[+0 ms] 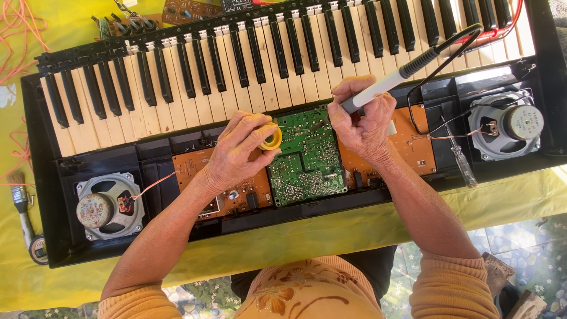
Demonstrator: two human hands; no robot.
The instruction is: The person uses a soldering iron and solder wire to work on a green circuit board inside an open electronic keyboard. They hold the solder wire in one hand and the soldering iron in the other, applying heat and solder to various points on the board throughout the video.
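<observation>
An opened keyboard [295, 65] is lying on the yellow surface [331, 230], its green board [307, 156] sitting between two orange boards and a speaker [109, 205] at each end. The right hand [361, 121] is gripping a soldering iron [393, 80] with fingers closed, tip on the green board, while the left hand [239, 152] is pinching a small yellow reel [271, 137] just beside it.

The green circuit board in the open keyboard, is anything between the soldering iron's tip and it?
Nothing visible blocks it. The right hand holds the soldering iron with its tip end at the green circuit board's upper right edge. The left hand, holding a yellow roll, sits at the board's left side.
</observation>
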